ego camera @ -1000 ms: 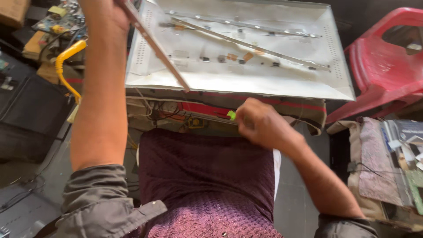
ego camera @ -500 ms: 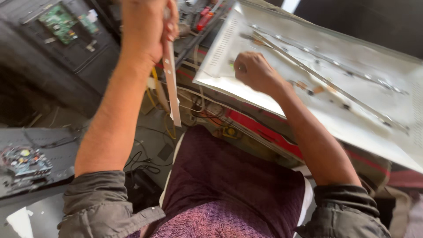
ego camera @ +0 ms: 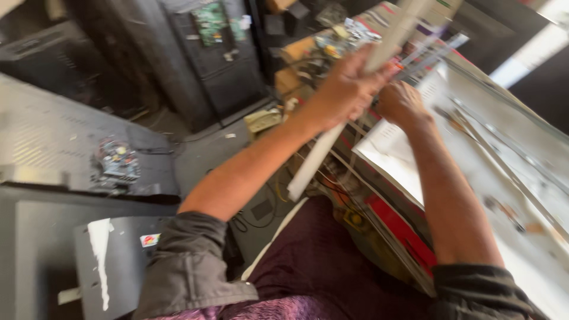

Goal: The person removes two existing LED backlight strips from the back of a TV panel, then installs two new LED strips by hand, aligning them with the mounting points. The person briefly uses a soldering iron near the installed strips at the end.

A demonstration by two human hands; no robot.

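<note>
My left hand [ego camera: 347, 89] is closed around a long pale strip [ego camera: 314, 160] that runs from the top of the view down past my forearm. My right hand [ego camera: 402, 102] sits just right of it, fingers curled at the near corner of a large white backlight panel [ego camera: 515, 178]; I cannot tell whether it grips anything. Thin light strips [ego camera: 504, 142] lie along the panel. The view is blurred.
A dark flat-screen back panel [ego camera: 53, 148] with a small circuit board [ego camera: 115, 163] lies at the left. Another dark set with a green circuit board [ego camera: 207, 24] stands behind. Cluttered parts [ego camera: 314, 47] and loose wires [ego camera: 332, 184] surround the panel's frame.
The view has swung left and tilted. My left hand has carried the pale strip up toward the panel's corner, and my right hand has moved beside it.
</note>
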